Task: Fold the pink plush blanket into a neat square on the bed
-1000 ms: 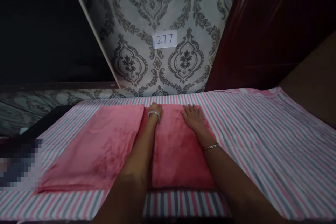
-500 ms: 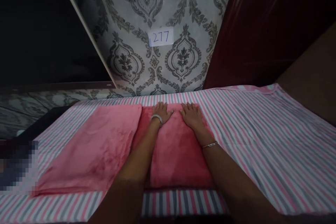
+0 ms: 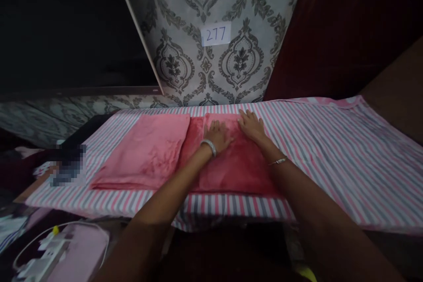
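A plush pink-red blanket (image 3: 231, 172) lies folded on a striped cloth (image 3: 330, 154), its left section (image 3: 142, 145) doubled over and its right section folded toward the middle. My left hand (image 3: 216, 134) rests flat on the right folded section, fingers spread, with a wide silver bracelet at the wrist. At the far right corner of the same section, my right hand (image 3: 251, 124) lies with fingers outstretched near the fold's edge. A thin bracelet circles that wrist. Neither hand grips anything.
A large dark screen (image 3: 66, 31) stands at the back left. Patterned wallpaper bears a paper marked 277 (image 3: 216, 34). Dark red glossy panel (image 3: 330, 31) rises at the back right. At lower left lies a white power strip (image 3: 49, 255) with a cable.
My left hand has slid nearer on the blanket, while my right hand has moved to its far right corner. The view has tilted down, showing the near table edge.
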Motion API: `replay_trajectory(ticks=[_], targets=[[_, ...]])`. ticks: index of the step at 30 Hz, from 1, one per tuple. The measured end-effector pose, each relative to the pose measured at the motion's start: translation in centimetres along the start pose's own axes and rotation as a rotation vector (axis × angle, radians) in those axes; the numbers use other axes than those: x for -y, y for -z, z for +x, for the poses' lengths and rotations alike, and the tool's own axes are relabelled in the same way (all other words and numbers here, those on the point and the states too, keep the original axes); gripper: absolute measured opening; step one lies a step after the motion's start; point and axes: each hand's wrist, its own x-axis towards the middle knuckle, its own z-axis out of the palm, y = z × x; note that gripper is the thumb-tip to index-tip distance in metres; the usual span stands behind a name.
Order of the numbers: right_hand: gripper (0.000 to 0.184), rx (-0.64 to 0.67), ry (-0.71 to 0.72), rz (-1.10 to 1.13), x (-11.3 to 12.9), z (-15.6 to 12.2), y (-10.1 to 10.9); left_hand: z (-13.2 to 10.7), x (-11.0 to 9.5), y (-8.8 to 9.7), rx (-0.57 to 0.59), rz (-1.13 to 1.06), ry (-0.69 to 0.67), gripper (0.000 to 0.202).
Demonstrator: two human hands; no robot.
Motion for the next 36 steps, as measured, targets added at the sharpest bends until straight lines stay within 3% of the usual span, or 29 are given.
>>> replay_trajectory(ticks=[3, 5, 9, 14, 17, 19, 22, 25, 28, 31, 34, 36], targets=[[0.059, -0.001, 0.071, -0.05, -0.8, -4.0, 0.2, -5.6, -0.5, -1.9, -0.021, 0.002, -0.096, 0.085], [0.058, 0.012, 0.08, -0.095, -1.2, -7.0, -0.6, -8.0, -0.1, -3.3, 0.007, -0.003, -0.092, 0.087], [0.057, 0.011, 0.046, -0.156, -1.6, -10.7, -2.5, -9.0, 0.8, -5.1, 0.048, -0.004, -0.04, 0.086], [0.056, -0.022, 0.058, -0.15, -1.7, -10.9, -2.9, -8.7, 0.5, -4.5, 0.053, -0.049, -0.043, 0.088], [0.055, -0.033, 0.064, -0.128, -1.9, -10.7, -3.0, -10.1, 1.1, -2.8, 0.038, -0.13, -0.073, 0.083], [0.056, -0.039, 0.062, -0.112, -1.9, -10.7, -3.2, -11.9, 2.3, -1.2, -0.032, -0.149, -0.08, 0.075], [0.056, -0.043, 0.06, -0.069, -2.0, -10.5, -3.5, -14.8, 5.4, 1.3, -0.163, -0.07, 0.06, 0.066], [0.058, -0.04, 0.039, 0.03, -2.6, -9.9, -3.2, -17.0, 8.5, 2.4, -0.194, 0.045, 0.294, 0.062], [0.063, -0.078, -0.095, 0.195, -4.1, -9.5, -2.2, -18.1, 10.1, 1.3, -0.117, 0.104, 0.417, 0.063], [0.065, -0.095, -0.277, 0.342, -5.8, -10.0, -1.2, -18.6, 10.2, -1.0, -0.03, 0.154, 0.405, 0.065], [0.061, -0.044, -0.37, 0.452, -6.9, -10.9, -0.6, -18.8, 9.9, -2.7, -0.069, 0.227, 0.39, 0.066], [0.058, -0.018, -0.422, 0.521, -7.3, -11.4, -0.4, -18.9, 9.9, -2.8, -0.082, 0.227, 0.386, 0.067]])
